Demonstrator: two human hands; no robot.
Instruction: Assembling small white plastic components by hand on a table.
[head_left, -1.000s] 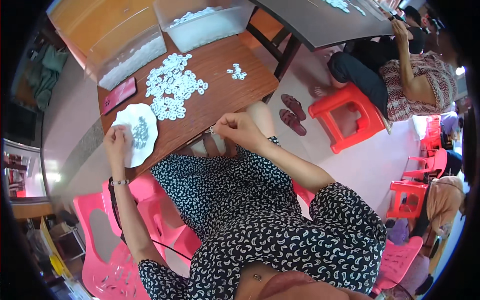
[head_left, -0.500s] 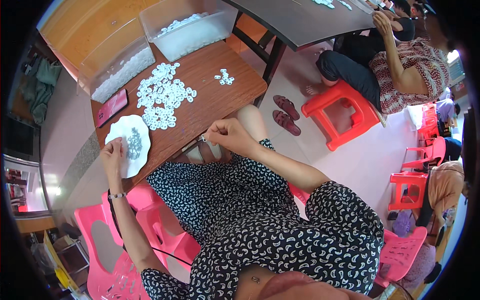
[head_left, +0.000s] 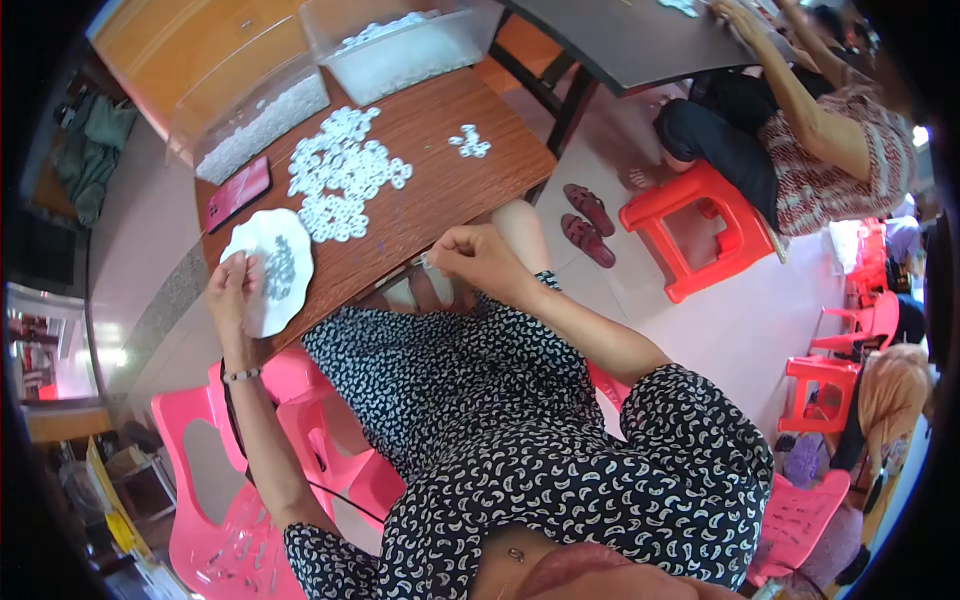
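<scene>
The left hand (head_left: 232, 290) rested at the edge of the white plate (head_left: 262, 268) of small grey pieces, fingers touching its rim; I cannot tell if they gripped. The right hand (head_left: 478, 262) was pinched together at the edge of the wooden table (head_left: 440, 190), seemingly on a small piece. Holding the plate steady seemed wise, near the heap of white rings (head_left: 340, 185).

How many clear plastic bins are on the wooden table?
2: one clear bin at the table's far left, above the pink phone, and a second clear bin to its right at the far edge. Both hold small white pieces.
</scene>
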